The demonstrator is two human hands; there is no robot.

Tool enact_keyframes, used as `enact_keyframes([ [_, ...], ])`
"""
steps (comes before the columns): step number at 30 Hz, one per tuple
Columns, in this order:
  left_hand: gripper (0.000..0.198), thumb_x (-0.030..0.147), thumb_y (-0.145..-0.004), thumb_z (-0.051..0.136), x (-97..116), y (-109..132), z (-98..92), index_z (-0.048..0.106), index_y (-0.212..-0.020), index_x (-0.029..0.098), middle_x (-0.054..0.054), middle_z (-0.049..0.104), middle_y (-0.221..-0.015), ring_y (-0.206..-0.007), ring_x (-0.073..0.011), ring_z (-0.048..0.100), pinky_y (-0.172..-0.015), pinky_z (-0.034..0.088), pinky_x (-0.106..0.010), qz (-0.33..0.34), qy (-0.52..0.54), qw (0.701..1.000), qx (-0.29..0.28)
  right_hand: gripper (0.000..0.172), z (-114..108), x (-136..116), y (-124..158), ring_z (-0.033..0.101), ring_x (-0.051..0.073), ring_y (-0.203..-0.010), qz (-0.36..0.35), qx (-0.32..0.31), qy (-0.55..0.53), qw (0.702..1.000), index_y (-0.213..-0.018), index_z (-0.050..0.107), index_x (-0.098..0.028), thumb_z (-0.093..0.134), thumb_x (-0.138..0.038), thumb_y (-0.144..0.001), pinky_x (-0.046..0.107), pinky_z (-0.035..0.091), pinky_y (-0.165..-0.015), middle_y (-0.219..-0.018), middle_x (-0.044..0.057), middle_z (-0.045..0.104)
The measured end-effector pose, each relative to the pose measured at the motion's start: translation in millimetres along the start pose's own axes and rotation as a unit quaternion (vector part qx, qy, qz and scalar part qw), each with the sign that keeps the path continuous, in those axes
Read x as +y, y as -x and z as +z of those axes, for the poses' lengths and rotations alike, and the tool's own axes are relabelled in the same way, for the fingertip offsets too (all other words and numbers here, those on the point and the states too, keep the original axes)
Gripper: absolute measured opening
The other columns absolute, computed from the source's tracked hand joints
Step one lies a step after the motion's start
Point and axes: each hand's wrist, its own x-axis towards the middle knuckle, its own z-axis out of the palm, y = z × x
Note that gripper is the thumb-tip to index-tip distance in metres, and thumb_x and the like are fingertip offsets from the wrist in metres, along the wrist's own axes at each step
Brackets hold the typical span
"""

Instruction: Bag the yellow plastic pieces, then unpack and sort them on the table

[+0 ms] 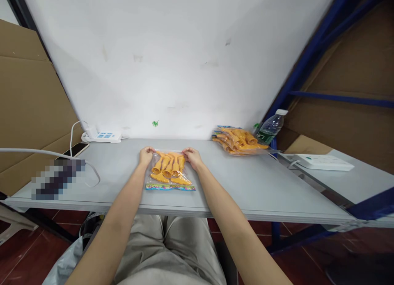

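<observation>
A clear plastic bag [170,172] of several orange plastic pieces lies flat on the grey table [252,186] in front of me, a colourful printed strip along its near edge. My left hand [145,155] pinches the bag's far left corner, fingers closed on the plastic. My right hand [192,157] pinches the far right corner the same way. Both forearms stretch out over the table's front edge.
A stack of similar filled bags [238,140] lies at the back right, beside a water bottle [271,128]. A white power strip [103,136] and a phone [74,149] sit at the back left; another power strip [321,162] lies on the right. Cardboard stands on both sides.
</observation>
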Motion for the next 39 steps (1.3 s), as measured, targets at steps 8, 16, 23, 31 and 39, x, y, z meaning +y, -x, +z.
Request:
enact_keyframes([
  [8,0.016,0.009,-0.062,0.047,-4,1,-4.6,0.057,-0.054,0.019,0.002,0.059,-0.056,-0.058,-0.0132,0.055,-0.064,0.044,-0.025,0.011,-0.083,0.996,-0.016,0.011,-3,5,-4,0.05,0.012,-0.065,-0.164,-0.007,0.21,0.964,-0.055,0.051,-0.02,0.043,-0.014,-0.061,0.024,0.042,-0.068,-0.059,-0.002,0.054],
  [16,0.015,0.021,-0.071,0.049,-9,0,-3.1,0.059,-0.059,0.02,-0.001,0.063,-0.064,-0.068,-0.0167,0.06,-0.072,0.047,-0.029,0.004,-0.075,0.997,-0.018,0.017,-8,-8,-3,0.053,0.011,-0.059,-0.022,-0.057,0.128,0.99,-0.056,0.054,-0.018,0.049,-0.017,-0.073,0.021,0.044,-0.059,-0.059,0.0,0.056],
  [23,0.018,0.025,-0.071,0.065,-7,2,1.3,0.047,-0.071,0.022,0.003,0.061,-0.063,-0.061,-0.0131,0.061,-0.064,0.047,-0.025,0.031,-0.073,0.996,-0.028,0.028,-16,-31,-9,0.051,0.007,-0.052,0.019,-0.138,0.216,0.966,-0.062,0.05,-0.017,0.077,-0.013,-0.067,0.019,0.046,-0.054,-0.054,-0.005,0.054],
  [31,0.022,0.017,-0.073,0.063,-10,0,1.5,0.044,-0.085,0.023,0.007,0.058,-0.054,-0.053,-0.012,0.06,-0.06,0.043,-0.023,-0.005,-0.045,0.998,-0.051,0.04,-24,-53,-15,0.065,0.015,-0.063,0.073,-0.255,0.236,0.935,-0.09,0.06,-0.018,0.08,-0.005,-0.058,0.029,0.057,-0.064,-0.065,-0.003,0.061],
  [39,0.028,0.01,-0.067,0.065,-4,4,1.1,0.048,-0.086,0.021,0.01,0.052,-0.056,-0.052,-0.0091,0.054,-0.058,0.04,-0.021,-0.004,-0.015,0.997,-0.076,0.029,-13,-54,-38,0.062,0.017,-0.063,0.025,-0.246,0.388,0.888,-0.069,0.068,-0.017,0.07,0.001,-0.046,0.031,0.054,-0.063,-0.061,0.001,0.064],
])
